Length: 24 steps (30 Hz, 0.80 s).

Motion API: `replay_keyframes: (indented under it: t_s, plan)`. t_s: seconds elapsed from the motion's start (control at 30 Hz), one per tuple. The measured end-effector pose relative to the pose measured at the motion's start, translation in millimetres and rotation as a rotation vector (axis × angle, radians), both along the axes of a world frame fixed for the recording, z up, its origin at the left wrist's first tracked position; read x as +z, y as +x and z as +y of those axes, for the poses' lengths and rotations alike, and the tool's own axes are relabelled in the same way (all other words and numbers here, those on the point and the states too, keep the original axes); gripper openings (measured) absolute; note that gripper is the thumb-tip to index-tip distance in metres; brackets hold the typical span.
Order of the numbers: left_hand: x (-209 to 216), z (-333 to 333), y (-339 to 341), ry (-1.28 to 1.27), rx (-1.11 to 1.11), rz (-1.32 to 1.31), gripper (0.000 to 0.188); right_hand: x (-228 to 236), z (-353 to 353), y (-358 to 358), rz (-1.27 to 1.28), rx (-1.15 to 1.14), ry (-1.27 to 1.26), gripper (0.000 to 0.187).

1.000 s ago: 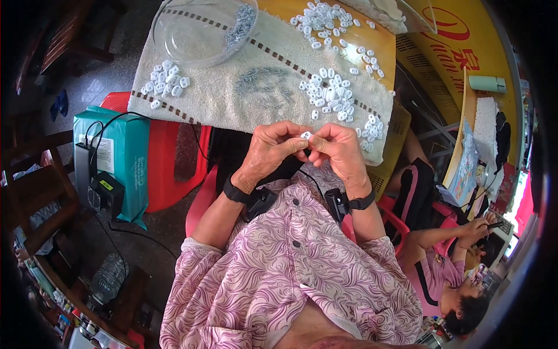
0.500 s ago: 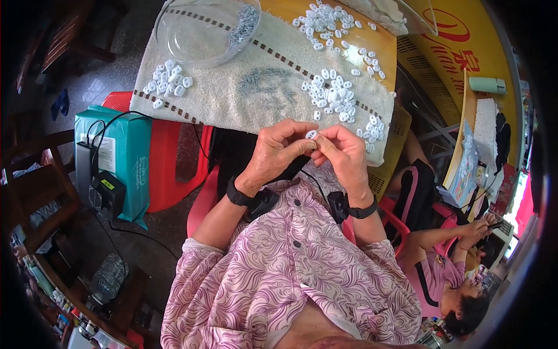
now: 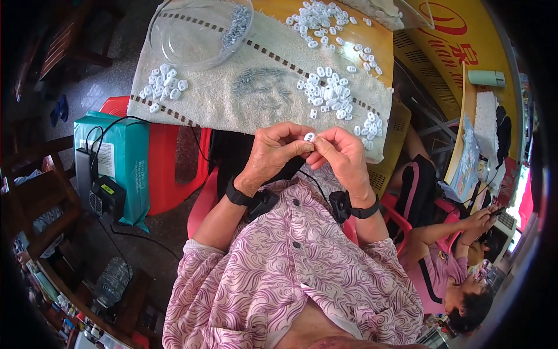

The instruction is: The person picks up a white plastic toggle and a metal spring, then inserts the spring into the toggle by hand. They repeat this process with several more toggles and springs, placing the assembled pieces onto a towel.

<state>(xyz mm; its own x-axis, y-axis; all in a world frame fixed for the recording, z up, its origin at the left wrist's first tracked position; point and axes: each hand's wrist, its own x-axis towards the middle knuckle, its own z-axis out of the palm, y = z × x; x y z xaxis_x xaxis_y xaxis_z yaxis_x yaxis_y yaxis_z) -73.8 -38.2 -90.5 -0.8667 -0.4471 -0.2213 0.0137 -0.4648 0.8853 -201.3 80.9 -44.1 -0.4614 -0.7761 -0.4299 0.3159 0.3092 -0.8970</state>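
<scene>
A small white plastic piece is pinched between the fingertips of the left hand and the right hand, just off the near edge of the towel-covered table. Loose white pieces are heaped toward its right edge; a clear bowl stands at its far left corner.

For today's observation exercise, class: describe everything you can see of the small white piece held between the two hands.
The small white piece is a tiny rounded part, plastic by its look, with a dark hole or hollow in its middle. It sits pinched between the fingertips of the left hand and the right hand, above the lap, just below the towel's edge. Finer detail is too small to tell.
</scene>
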Motion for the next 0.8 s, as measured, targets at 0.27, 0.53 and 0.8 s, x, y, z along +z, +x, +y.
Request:
replay_keyframes:
  t_s: [0.27,0.53,0.8]
  plan:
    - [6.5,3.1,-2.3,-0.037,0.021,0.043,0.023,5.5,2.5,-3.2,0.054,0.062,0.053,0.017]
    - [3.7,2.6,-2.0,0.107,0.002,0.046,0.023,8.2,4.4,-2.3,-0.023,0.053,0.008,0.016]
    - [2.9,5.2,-2.3,0.101,0.007,0.059,0.024,9.0,6.1,-2.6,-0.026,0.054,0.01,0.016]
